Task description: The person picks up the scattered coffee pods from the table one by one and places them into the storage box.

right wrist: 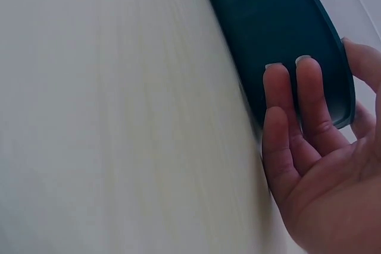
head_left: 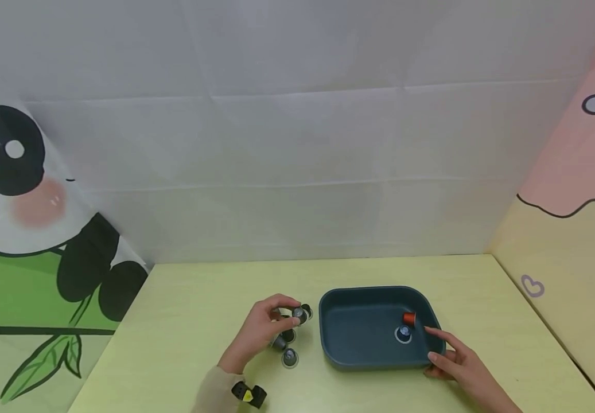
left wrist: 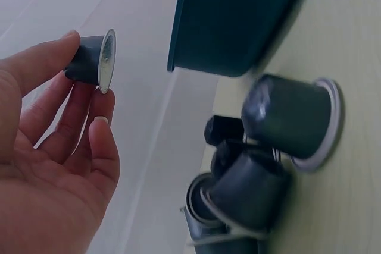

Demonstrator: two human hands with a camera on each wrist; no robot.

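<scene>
While the grey capsule [left wrist: 92, 59] sits pinched between the thumb and the fingertips [left wrist: 100, 124] of the left hand [head_left: 263, 330], its foil-rimmed face points away from the palm, toward the dark teal tray [head_left: 359, 355]. The capsule is clear of the table, held above a small cluster of loose capsules [head_left: 289, 344] that lie on the yellow-green tabletop [head_left: 183, 321] just left of the tray. In the left wrist view the cluster shows as several dark capsules [left wrist: 280, 147], some on their sides and touching one another, with the tray's outer wall [left wrist: 232, 22] rising just beyond them. The left hand's fingers are curled round the held capsule, with the thumb on its body.

The right hand [head_left: 457, 361] rests at the tray's near right corner. Its fingers [right wrist: 309, 99] lie nearly straight against the outer wall and rim of the tray [right wrist: 286, 22], while the thumb reaches over the rim; the hand steadies the tray without closing round anything.

Inside the tray, toward its right side, lie two capsules: an orange capsule [head_left: 409, 318] and, just in front of it, a grey capsule with a silver rim [head_left: 404, 334]. Behind the table stands a pale grey backdrop [head_left: 297, 143], flanked on the left by a panda-and-bamboo panel [head_left: 28, 229] and on the right by a pink and cream panel [head_left: 576, 229].
</scene>
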